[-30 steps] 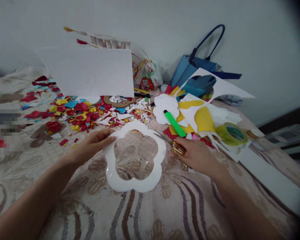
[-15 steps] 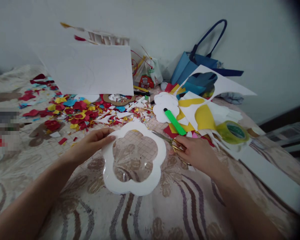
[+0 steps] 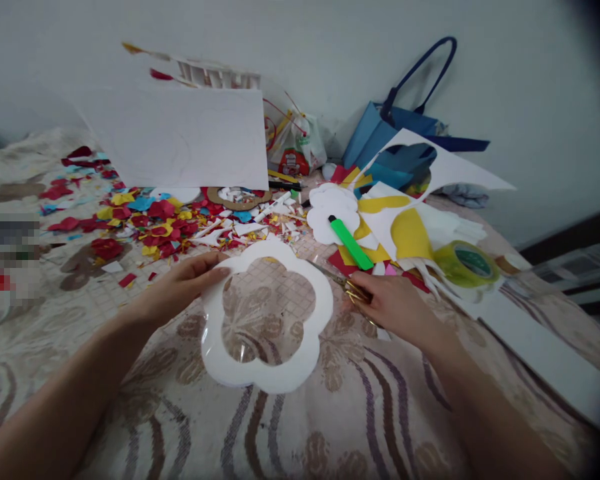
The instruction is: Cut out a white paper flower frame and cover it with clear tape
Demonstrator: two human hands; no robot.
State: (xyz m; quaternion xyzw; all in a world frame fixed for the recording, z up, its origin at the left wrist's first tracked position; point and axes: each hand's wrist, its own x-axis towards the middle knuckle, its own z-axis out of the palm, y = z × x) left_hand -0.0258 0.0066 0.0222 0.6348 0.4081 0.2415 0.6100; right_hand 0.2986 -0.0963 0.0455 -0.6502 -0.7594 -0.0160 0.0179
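A white flower-shaped frame (image 3: 275,377) with a clear, shiny film across its opening is held up over the patterned cloth. My left hand (image 3: 200,275) pinches its upper left edge between thumb and fingers. Gold-handled scissors (image 3: 351,288) are gripped in my right hand (image 3: 387,301), their blades pointing left at the frame's upper right edge. How far the blades are apart is hard to make out. Just beyond the scissors lies a green highlighter (image 3: 350,243) on white flower cutouts (image 3: 325,207).
Colourful paper scraps (image 3: 165,220) are spread at the back left, before a standing white sheet (image 3: 195,140). Yellow tape (image 3: 465,263) lies on the right, with cut-out white paper (image 3: 460,167) behind it. A blue bag (image 3: 370,133) leans against the wall.
The flower frame has tilted and shifted slightly left at its lower side. My right hand's fingers have drawn closer together on the scissors, and the handles have closed somewhat.
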